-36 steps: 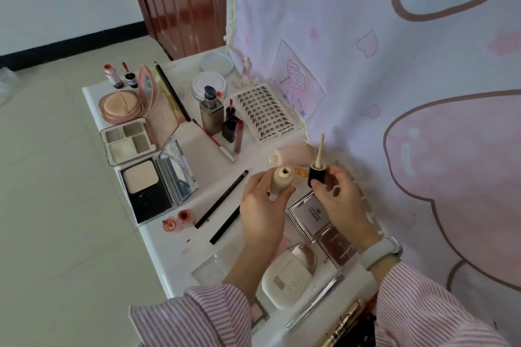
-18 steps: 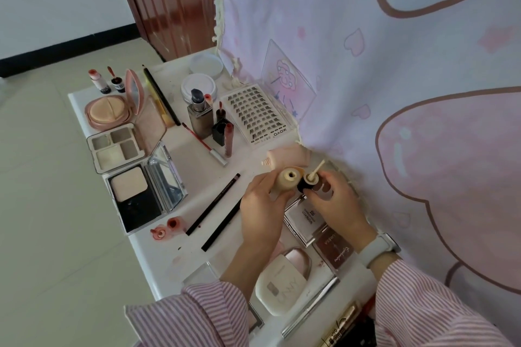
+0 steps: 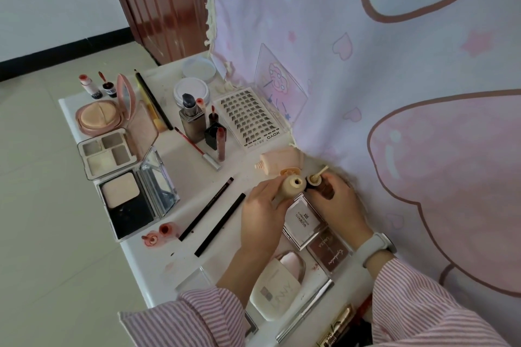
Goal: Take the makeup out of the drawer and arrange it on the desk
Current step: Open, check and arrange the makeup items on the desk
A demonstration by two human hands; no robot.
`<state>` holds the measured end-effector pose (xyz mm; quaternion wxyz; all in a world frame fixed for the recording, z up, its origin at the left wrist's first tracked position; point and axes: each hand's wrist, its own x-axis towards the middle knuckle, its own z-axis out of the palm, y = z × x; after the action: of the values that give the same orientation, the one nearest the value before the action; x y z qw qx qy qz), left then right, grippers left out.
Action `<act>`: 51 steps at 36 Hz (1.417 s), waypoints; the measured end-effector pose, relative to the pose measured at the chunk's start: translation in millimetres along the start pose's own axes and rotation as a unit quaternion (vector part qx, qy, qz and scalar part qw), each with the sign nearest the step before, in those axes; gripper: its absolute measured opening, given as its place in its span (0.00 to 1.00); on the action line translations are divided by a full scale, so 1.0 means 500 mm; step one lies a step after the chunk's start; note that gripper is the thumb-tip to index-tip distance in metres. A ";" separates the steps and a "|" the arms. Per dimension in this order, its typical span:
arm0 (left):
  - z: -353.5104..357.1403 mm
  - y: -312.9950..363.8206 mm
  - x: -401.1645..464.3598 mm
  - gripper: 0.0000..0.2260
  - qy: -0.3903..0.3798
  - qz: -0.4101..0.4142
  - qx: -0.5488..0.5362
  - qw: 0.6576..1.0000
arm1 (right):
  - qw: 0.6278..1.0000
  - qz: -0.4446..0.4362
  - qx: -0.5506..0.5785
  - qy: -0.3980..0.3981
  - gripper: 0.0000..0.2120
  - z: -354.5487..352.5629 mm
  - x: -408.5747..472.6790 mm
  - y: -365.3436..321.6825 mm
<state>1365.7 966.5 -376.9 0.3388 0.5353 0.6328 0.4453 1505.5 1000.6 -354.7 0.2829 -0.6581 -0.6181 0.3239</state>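
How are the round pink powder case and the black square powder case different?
The round pink compact holds a peach puff; the black square compact shows a bare pale powder pan. The pink one sits at the desk's far end, the black one nearer the person. The pink lid stands upright; the black one's mirrored lid leans back. Both are open.

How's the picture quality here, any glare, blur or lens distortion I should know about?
Head view: soft, even daylight with faint shadows; glare on the open mirror compact and a sheen on the wooden door. Wide-angle distortion bends the desk edge and curtain. The left hand and right hand look fairly sharp; small label text is unreadable.
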 end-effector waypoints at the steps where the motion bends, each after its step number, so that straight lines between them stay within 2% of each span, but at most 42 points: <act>1: 0.001 0.000 0.000 0.17 -0.001 0.001 0.004 1.000 | 1.000 0.000 0.011 -0.001 0.07 0.000 0.000 -0.001; 7: 0.003 0.008 0.000 0.16 -0.002 0.000 0.022 1.000 | 1.000 0.014 -0.017 -0.015 0.09 -0.004 -0.006 0.000; 11: -0.015 0.020 -0.016 0.19 0.015 0.008 0.048 0.999 | 0.999 0.019 -0.035 -0.034 0.11 -0.015 -0.026 0.004; 14: -0.041 0.026 -0.041 0.17 0.037 0.005 0.069 0.997 | 0.998 0.022 -0.058 -0.010 0.14 -0.014 -0.049 0.008; 17: -0.072 0.024 -0.071 0.15 0.060 0.015 0.092 0.994 | 0.996 -0.018 -0.076 0.041 0.12 -0.011 -0.081 0.014; 21: -0.119 0.013 -0.106 0.14 0.071 0.020 0.125 0.989 | 0.987 -0.107 -0.096 0.068 0.07 -0.002 -0.115 -0.004; 25: -0.160 0.005 -0.129 0.12 0.083 0.025 0.143 0.986 | 0.979 -0.179 -0.097 0.012 0.13 0.029 -0.131 -0.054; 28: -0.184 0.000 -0.148 0.12 0.087 0.034 0.155 0.984 | 0.966 -0.229 -0.113 -0.035 0.11 0.073 -0.142 -0.096; 32: -0.211 -0.021 -0.171 0.15 0.091 0.022 0.152 0.984 | 0.934 -0.278 -0.193 -0.114 0.12 0.140 -0.129 -0.133; 37: -0.248 -0.042 -0.199 0.12 0.098 0.001 0.144 0.985 | 0.890 -0.292 -0.289 -0.198 0.11 0.191 -0.091 -0.142; 41: -0.276 -0.054 -0.218 0.12 0.103 -0.019 0.143 0.984 | 0.861 -0.331 -0.329 -0.200 0.08 0.200 -0.084 -0.131; 45: -0.290 -0.061 -0.225 0.12 0.097 -0.017 0.147 0.984 | 0.824 -0.396 -0.368 -0.170 0.15 0.191 -0.089 -0.122; 48: -0.296 -0.059 -0.224 0.13 0.087 0.001 0.153 0.984 | 0.823 -0.424 -0.344 -0.153 0.09 0.171 -0.101 -0.134; 51: -0.298 -0.059 -0.219 0.18 0.040 -0.002 0.148 0.988 | 0.838 -0.423 -0.293 -0.182 0.04 0.152 -0.133 -0.160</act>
<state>1241.2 828.3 -353.6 0.2309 0.5601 0.7057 0.3672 1394.3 938.5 -335.5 0.0688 -0.3136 -0.9427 0.0902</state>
